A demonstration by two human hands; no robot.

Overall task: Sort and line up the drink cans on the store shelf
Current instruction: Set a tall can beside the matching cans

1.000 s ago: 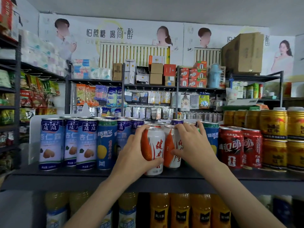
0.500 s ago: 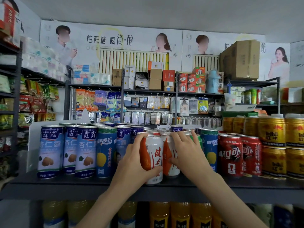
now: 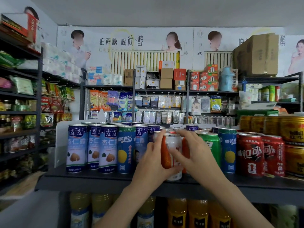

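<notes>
Dark metal shelf (image 3: 98, 176), centre front: my left hand (image 3: 152, 163) wraps the white-and-orange drink can (image 3: 171, 155); right hand (image 3: 195, 155) pinches it too, prob. steadying to align w/ front row.

The wall poster (image 3: 121, 41) reads "怕蔗糖 喝简·醇". The tall blue-and-white cans (image 3: 76, 148) carry "露露 杏仁露" and "240mL" at the foot. The red cans (image 3: 250, 156) show "可口可乐". Other labels are too blurred.
</notes>
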